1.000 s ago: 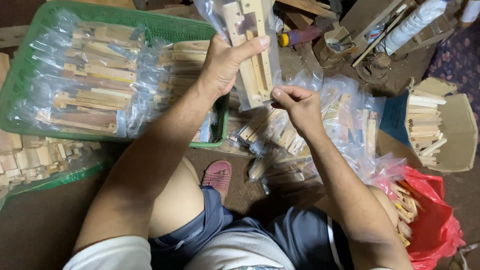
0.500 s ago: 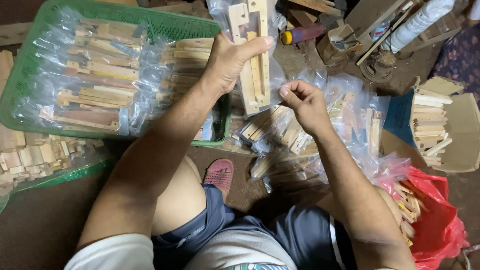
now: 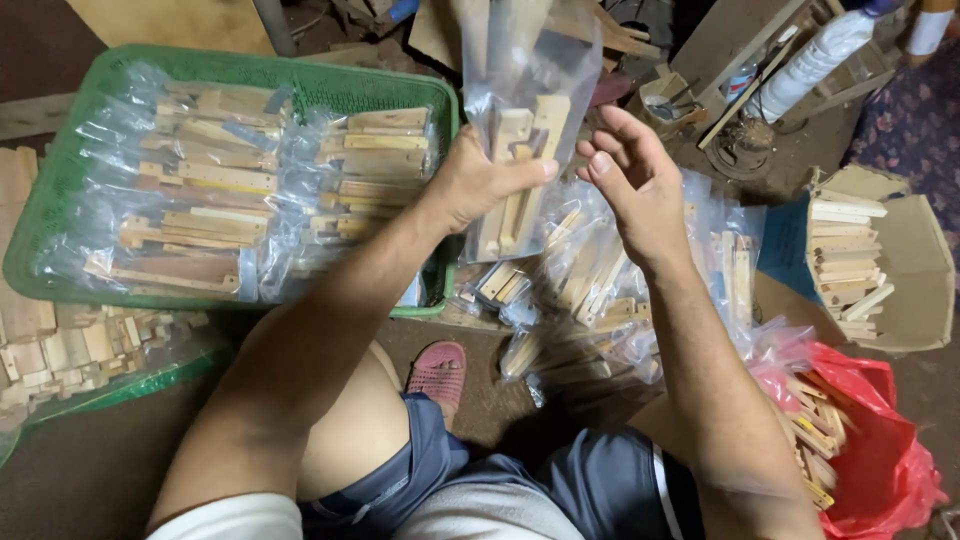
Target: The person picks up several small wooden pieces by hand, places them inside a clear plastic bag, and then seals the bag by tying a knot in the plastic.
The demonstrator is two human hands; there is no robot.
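My left hand [image 3: 478, 182] grips a clear plastic bag of wooden pieces [image 3: 522, 150], held upright above the floor. The bag's open top rises toward the upper edge of the view. My right hand [image 3: 635, 182] is just to its right, fingers spread and curled toward the bag, holding nothing. Below both hands lies a heap of filled plastic bags [image 3: 600, 290] with wooden sticks inside.
A green basket [image 3: 40, 220] at left holds several bagged wooden sets. Loose wooden blocks [image 3: 60, 345] lie below it. A cardboard box of sticks [image 3: 850, 265] stands at right, a red bag of sticks [image 3: 860, 440] beneath it. A pink slipper [image 3: 438, 370] sits by my knee.
My right hand has let go near the bag's lower edge and opened, rising beside the bag. My left hand has kept hold of the bag.
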